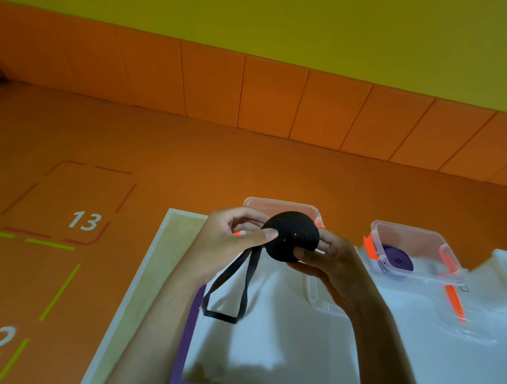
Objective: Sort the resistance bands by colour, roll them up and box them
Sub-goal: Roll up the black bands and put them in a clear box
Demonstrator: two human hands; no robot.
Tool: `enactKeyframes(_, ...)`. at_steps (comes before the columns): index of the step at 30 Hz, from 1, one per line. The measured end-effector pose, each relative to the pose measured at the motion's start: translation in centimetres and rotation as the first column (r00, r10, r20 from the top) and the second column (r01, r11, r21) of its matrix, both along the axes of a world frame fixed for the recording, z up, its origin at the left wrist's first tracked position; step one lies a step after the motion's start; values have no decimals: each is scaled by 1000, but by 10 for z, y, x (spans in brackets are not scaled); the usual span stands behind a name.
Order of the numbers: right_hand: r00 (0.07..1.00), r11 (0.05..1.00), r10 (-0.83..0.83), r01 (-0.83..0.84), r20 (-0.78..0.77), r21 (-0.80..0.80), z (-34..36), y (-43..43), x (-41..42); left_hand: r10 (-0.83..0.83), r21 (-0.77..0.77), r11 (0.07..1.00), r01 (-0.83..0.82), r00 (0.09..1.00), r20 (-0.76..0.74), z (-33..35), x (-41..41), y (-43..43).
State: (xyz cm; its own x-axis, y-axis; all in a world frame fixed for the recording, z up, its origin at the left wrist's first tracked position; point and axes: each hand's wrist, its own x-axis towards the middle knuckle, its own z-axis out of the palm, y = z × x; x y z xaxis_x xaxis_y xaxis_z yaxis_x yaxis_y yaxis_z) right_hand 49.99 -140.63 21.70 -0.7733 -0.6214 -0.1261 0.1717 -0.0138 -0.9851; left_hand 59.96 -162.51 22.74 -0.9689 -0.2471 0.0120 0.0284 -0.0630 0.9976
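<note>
Holding black band (291, 236) mid-frame: right hand (328, 266) clasps the coil, left hand (230, 244) pinches the strand; judged soft, springy, unwind-prone.

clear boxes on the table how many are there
2: one box behind the black band roll, partly hidden; a second box to its right, holding a rolled purple band. The right edge may cut off a third.

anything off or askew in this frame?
The black band roll, gripped by the left hand and right hand, is telescoping: layers step out into a dome instead of lying flush. Its loose tail hangs unrolled. Nothing else stands out.
</note>
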Motion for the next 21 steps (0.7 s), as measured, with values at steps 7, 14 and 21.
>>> enactKeyframes(7, 998, 998, 64, -64, -25, 24, 15, -6, 12, 36, 30, 999, -37, 999, 10, 1, 3, 7)
enactKeyframes(14, 996, 994, -81, 84, -49, 67, 17, -7, 16, -33, 97, 995, 27, 997, 70, 4, 6, 8)
enactKeyframes(21, 992, 992, -20, 35, -121, 123, 15, -5, 16, -54, -34, 998, 57, 995, 80, 4, 9, -1)
